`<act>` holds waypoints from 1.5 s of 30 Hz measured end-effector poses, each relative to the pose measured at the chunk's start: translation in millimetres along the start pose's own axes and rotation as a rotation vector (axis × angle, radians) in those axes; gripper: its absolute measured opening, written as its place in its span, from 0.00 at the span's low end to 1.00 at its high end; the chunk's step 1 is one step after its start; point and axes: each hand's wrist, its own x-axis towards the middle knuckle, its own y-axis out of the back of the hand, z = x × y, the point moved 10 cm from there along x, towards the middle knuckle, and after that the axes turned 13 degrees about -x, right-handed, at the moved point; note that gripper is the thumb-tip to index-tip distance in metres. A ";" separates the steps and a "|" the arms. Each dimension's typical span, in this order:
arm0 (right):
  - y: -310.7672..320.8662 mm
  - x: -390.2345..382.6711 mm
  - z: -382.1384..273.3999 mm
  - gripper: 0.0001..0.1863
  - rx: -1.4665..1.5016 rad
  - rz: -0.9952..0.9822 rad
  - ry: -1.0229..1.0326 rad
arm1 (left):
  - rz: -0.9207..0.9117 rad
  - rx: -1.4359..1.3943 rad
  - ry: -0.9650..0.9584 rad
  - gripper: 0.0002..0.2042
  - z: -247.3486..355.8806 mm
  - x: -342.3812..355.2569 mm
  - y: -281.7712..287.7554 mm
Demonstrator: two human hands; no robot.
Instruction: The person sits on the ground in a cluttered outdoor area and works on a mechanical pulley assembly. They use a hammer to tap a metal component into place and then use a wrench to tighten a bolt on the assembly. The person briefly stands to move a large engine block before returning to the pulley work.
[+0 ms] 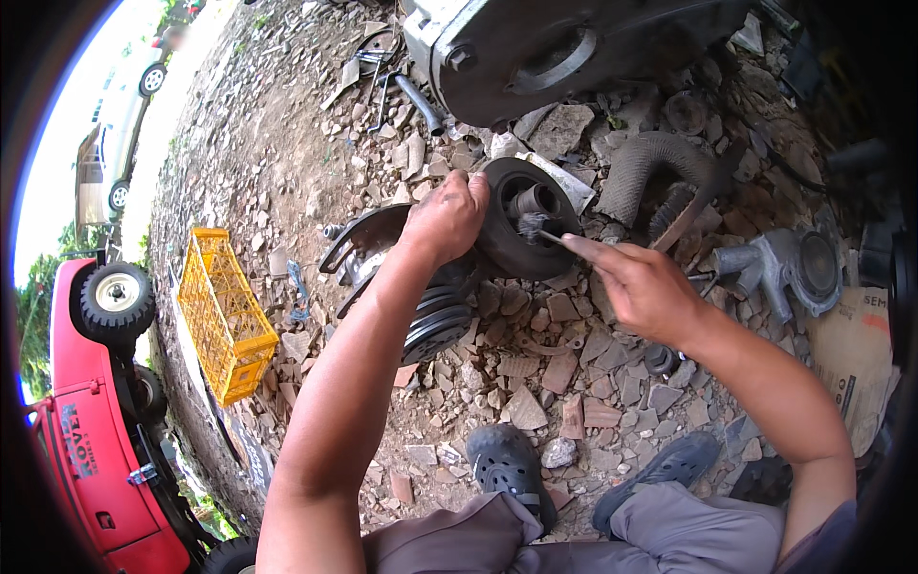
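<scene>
My left hand (449, 215) is closed on the rim of a black, round, drum-like metal part (495, 244), held tilted above the rubble. A short tubular hub (534, 201) stands out from the middle of its hollow side. In my right hand (639, 287) is a brush (533, 226) with a thin handle, the index finger laid along it. Its greyish bristles are inside the hollow, beside the hub. Below my left hand lies a grooved dark pulley (436, 330), next to a curved black metal piece (368, 239). My left fingertips are partly hidden behind the rim.
A large grey engine casing (574, 62) stands ahead, with a ribbed hose (660, 172) nearby. A cast metal housing (784, 268) and cardboard (854, 368) lie at right. Hand tools (419, 105) lie ahead; a yellow crate (256, 346) and red vehicle (105, 478) stand left. Broken tiles cover the ground.
</scene>
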 end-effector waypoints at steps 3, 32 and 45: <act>-19.6 9.7 7.6 0.28 -0.041 0.025 0.037 | -0.055 0.001 0.038 0.28 -3.9 1.3 -1.8; -28.0 -2.0 39.3 0.32 -0.232 -0.040 0.019 | -0.091 0.090 0.036 0.26 0.6 9.1 -4.6; -25.5 4.0 21.7 0.31 -0.182 -0.023 0.044 | -0.134 0.297 -0.156 0.17 -4.5 23.2 -11.8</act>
